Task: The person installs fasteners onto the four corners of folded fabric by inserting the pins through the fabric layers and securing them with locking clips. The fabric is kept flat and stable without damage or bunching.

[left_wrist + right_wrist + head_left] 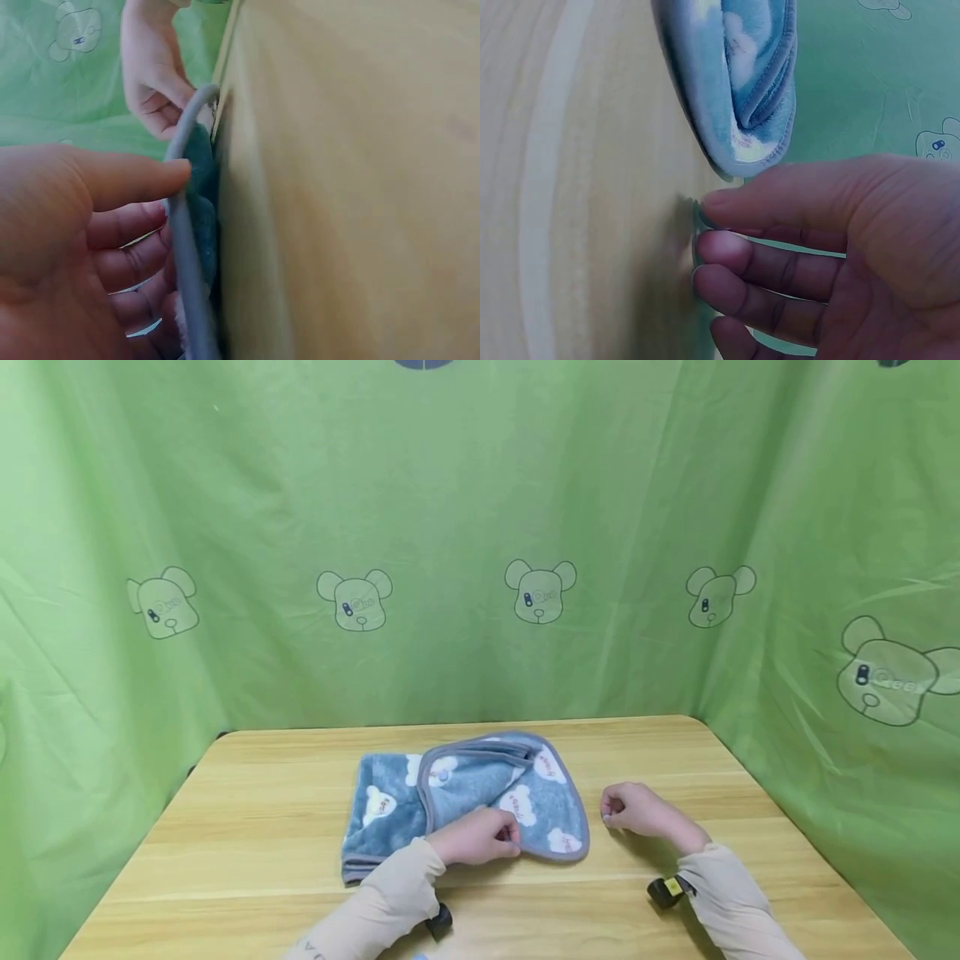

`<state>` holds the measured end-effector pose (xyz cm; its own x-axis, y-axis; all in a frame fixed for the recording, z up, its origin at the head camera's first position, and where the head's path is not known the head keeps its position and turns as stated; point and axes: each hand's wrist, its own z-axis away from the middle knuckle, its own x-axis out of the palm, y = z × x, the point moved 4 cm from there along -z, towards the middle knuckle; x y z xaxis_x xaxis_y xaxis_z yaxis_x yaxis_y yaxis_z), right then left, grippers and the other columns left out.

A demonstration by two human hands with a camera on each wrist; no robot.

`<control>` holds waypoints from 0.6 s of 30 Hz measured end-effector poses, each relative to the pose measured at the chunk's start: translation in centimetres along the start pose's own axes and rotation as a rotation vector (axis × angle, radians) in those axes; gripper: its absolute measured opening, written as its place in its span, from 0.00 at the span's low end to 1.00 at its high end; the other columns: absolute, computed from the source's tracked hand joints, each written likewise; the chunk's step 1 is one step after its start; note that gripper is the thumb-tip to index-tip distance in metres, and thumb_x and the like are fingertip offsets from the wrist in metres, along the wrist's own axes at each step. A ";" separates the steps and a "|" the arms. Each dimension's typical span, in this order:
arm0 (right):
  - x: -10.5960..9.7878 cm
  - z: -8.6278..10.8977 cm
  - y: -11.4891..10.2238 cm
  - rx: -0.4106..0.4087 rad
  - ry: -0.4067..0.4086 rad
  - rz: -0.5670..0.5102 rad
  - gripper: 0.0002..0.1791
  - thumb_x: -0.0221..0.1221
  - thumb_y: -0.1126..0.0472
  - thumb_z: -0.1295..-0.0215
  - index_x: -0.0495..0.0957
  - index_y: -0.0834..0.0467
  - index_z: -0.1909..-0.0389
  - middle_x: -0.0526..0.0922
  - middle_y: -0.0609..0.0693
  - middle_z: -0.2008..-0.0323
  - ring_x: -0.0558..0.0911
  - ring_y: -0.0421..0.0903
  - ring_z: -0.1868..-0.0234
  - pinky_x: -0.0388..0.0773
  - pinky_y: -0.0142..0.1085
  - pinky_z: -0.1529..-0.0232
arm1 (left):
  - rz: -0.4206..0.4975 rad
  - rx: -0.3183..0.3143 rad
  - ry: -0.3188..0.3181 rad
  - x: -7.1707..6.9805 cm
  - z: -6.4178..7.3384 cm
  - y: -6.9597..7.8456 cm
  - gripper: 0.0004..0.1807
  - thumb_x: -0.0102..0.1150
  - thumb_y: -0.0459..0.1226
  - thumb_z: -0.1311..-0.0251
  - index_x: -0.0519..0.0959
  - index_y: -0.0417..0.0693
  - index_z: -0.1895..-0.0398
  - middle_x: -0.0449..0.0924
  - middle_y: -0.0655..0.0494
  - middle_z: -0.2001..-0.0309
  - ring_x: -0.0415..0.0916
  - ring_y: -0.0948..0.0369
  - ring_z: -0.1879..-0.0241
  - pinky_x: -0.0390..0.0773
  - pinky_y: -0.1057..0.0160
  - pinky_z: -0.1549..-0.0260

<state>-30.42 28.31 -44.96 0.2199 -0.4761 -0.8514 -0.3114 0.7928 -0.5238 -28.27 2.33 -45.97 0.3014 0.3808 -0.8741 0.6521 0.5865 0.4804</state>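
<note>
A blue fleece blanket with white bear-like patches and grey trim lies on the table, its right part folded back in layers. At its near edge, my left hand pinches the border. The left wrist view shows the thumb on one side of the grey trim and the fingers on the other, partly hidden by the cloth. My right hand is just right of the blanket, apart from it. Its fingers hang loosely curled near the tabletop and hold nothing, as the right wrist view confirms.
The wooden table has rounded far corners. Green curtains printed with bear heads stand behind it and along both sides. A black wrist device with a yellow mark sits on the right sleeve.
</note>
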 end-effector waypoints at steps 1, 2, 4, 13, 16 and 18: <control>0.0 0.0 0.0 0.000 0.003 -0.002 0.07 0.62 0.71 0.48 0.74 0.58 0.74 0.74 0.45 0.79 0.71 0.39 0.77 0.69 0.29 0.74 | 0.039 -0.009 0.012 -0.3 0.0 -0.1 0.03 0.63 0.38 0.40 0.78 0.53 0.70 0.75 0.69 0.73 0.68 0.76 0.72 0.69 0.75 0.60; -0.1 0.0 -0.1 0.000 0.007 -0.007 0.06 0.62 0.71 0.48 0.74 0.59 0.74 0.74 0.46 0.79 0.71 0.39 0.77 0.69 0.29 0.74 | 0.076 -0.015 0.026 -0.5 0.0 -0.1 0.03 0.62 0.37 0.40 0.78 0.52 0.68 0.77 0.67 0.73 0.69 0.75 0.72 0.71 0.75 0.62; -0.2 0.1 -0.2 0.001 0.021 -0.012 0.06 0.62 0.71 0.48 0.75 0.60 0.74 0.75 0.46 0.78 0.71 0.40 0.76 0.69 0.30 0.74 | 0.124 -0.023 0.060 -1.1 0.0 -0.1 0.01 0.60 0.36 0.38 0.77 0.49 0.65 0.80 0.63 0.71 0.71 0.74 0.71 0.73 0.74 0.62; -1.3 -0.2 -0.9 -0.026 0.129 0.017 0.04 0.62 0.68 0.45 0.76 0.57 0.72 0.75 0.45 0.77 0.70 0.39 0.73 0.69 0.30 0.71 | 0.207 -0.057 0.213 -2.5 0.0 -0.4 0.03 0.57 0.34 0.37 0.77 0.48 0.61 0.75 0.61 0.75 0.67 0.72 0.76 0.70 0.73 0.73; -1.8 -0.2 -1.7 -0.045 0.196 0.021 0.04 0.61 0.67 0.43 0.76 0.57 0.71 0.75 0.45 0.76 0.70 0.38 0.73 0.70 0.29 0.71 | 0.238 -0.067 0.264 -2.7 0.1 -0.5 0.02 0.58 0.37 0.35 0.76 0.50 0.63 0.69 0.65 0.78 0.64 0.72 0.79 0.67 0.73 0.77; -2.2 -0.1 -2.4 -0.064 0.246 0.010 0.04 0.61 0.67 0.43 0.76 0.57 0.70 0.76 0.46 0.75 0.71 0.37 0.72 0.70 0.29 0.70 | 0.250 -0.075 0.299 -2.9 0.2 -0.6 0.04 0.58 0.39 0.35 0.75 0.50 0.65 0.69 0.65 0.78 0.64 0.72 0.79 0.67 0.73 0.76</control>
<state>-30.25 27.38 -41.86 -0.0128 -0.5527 -0.8333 -0.3722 0.7761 -0.5090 -29.42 0.74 -43.71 0.2220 0.7034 -0.6753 0.5280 0.4955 0.6897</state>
